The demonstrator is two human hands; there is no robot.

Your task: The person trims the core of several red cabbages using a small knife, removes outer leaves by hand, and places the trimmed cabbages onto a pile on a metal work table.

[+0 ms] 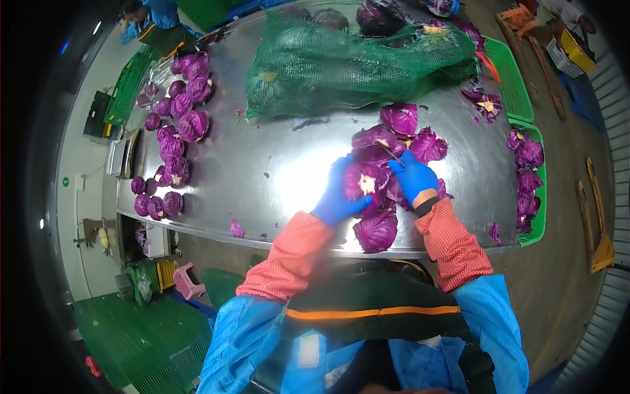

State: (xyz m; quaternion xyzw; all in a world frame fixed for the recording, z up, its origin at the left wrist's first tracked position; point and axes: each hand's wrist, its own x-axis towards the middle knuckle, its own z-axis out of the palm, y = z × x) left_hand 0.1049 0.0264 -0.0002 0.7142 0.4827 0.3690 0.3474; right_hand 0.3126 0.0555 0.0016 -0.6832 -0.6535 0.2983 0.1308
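My left hand (339,197), in a blue glove, curls around a red cabbage (355,182) whose pale cut stem end faces up. My right hand (414,177), gloved in blue too, grips a knife (389,151); its thin blade points up and left over the loose leaves, and its handle is mostly hidden in the fist. Loose purple cabbage leaves (376,231) lie around and under both hands on the steel table (236,162). Behind them lies a green mesh sack (354,69) with cabbages inside.
Several red cabbages (172,147) stand along the table's left side. At the right edge are green crates (541,197), one holding leaves. A person (152,22) is at the far left corner; another (566,15) bends over a yellow crate (576,51). A pink stool (188,282) stands below the table.
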